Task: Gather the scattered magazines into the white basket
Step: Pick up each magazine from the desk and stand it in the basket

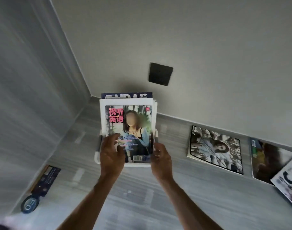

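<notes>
A white basket (97, 159) stands on the floor against the wall, with several magazines upright in it. The front one is a white-bordered magazine (133, 120) with red Chinese lettering and a woman on its cover. My left hand (111, 153) rests on its lower left, fingers spread over the cover. My right hand (161, 156) grips its lower right edge. Behind it a dark blue magazine (127, 95) sticks up. Three more magazines lie on the floor to the right: a pale one (215, 149), a dark one (266, 161) and a white one (289, 183) at the frame edge.
A dark blue booklet (45, 180) and a round blue object (30, 205) lie on the floor at the left, near the side wall. A black square plate (160, 74) is set in the back wall above the basket. The floor is grey wood-grain.
</notes>
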